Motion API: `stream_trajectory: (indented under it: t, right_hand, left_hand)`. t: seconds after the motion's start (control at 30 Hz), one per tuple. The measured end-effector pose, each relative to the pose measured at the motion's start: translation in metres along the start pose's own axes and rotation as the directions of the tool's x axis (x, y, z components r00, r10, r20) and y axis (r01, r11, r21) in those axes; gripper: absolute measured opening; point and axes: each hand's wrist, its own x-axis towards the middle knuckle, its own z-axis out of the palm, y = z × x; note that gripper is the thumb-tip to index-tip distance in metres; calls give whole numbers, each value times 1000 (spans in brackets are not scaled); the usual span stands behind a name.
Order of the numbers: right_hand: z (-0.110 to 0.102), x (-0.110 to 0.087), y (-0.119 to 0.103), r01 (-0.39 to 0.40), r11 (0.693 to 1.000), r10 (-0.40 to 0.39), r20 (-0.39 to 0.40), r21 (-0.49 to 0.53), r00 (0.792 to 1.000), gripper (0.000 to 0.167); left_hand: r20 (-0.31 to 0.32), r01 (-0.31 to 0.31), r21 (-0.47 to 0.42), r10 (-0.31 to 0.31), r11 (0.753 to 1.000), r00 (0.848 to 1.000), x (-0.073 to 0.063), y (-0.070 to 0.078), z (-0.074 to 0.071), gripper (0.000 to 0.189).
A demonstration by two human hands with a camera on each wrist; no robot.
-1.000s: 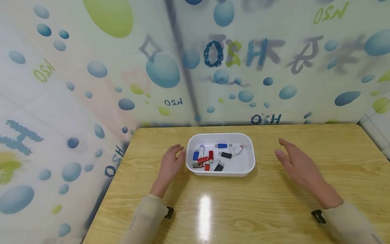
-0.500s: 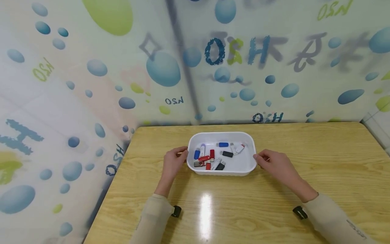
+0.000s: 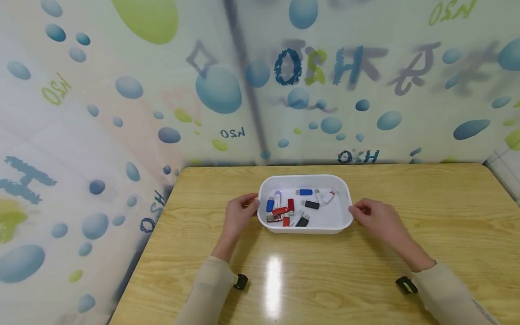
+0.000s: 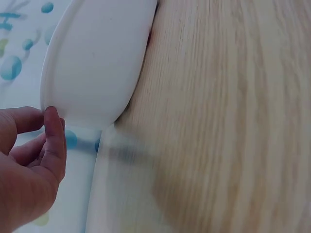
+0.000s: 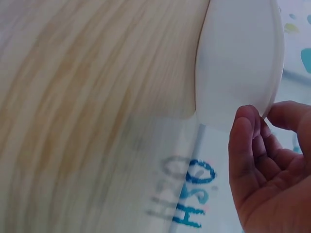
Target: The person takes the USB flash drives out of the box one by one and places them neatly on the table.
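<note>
Left hand (image 3: pixel 239 215) and right hand (image 3: pixel 382 223) face each other across a white tray (image 3: pixel 305 230), each pinching its end rim between thumb and fingers. From my position, the tray sits on the wooden table (image 3: pixel 333 271), near the far edge. Contents: loose USB sticks (image 3: pixel 290 205) in blue, red, black and white, grouped most densely at the tray's left end.

This looks like a small booth enclosed by printed sheeting (image 3: pixel 170 72), though what lies beyond is too hazy to tell; blue drops (image 3: pixel 218 90) and mirrored H2O lettering (image 3: pixel 347 67) cover it; a wood-grain desk (image 3: pixel 447 216) stands close against it.
</note>
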Motion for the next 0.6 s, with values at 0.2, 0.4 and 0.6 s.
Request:
stream_trajectory:
  t: [0.2,0.4,0.6]
  right_hand:
    - [-9,-4,11,-14,1000,14,-3,-25,1000,34]
    - [-15,-7,20,-34,999,34,-15,-33,999,38]
    - [-18,-8,24,-42,999,40,-39,-28,998,40]
  left_hand:
    - [24,15,-34,-14,999,1000,2,2,17,28]
    - [79,63,-3,-62,998,995,6,6,27,29]
    - [174,162,-17,-157,987,972,12,11,33,27]
